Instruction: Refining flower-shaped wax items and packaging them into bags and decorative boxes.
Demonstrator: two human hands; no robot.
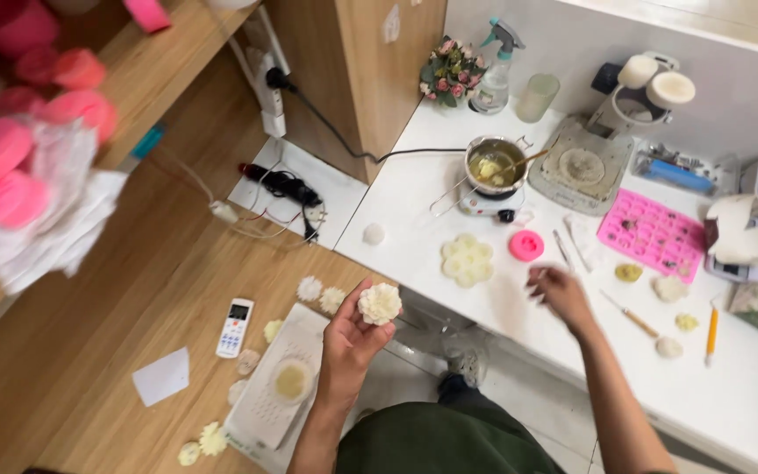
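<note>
My left hand point(350, 335) holds a cream flower-shaped wax piece point(380, 303) up in its fingertips, above the gap between the wooden table and the white counter. My right hand point(560, 294) hovers low over the white counter point(414, 241) with fingers loosely curled, and nothing shows in it. It is near a white flower-shaped mould point(468, 259) and a small round pink mould point(526, 245). A thin metal tool point(561, 248) lies just beyond the right hand.
A small pot of melted wax point(494, 163) sits on a hotplate. A pink mould tray point(651, 233), a scale point(582, 167), a spray bottle point(495, 66) and a flower bunch point(449, 72) stand farther back. On the wooden table lie a white tray point(267, 395), a remote point(235, 326) and several wax flowers.
</note>
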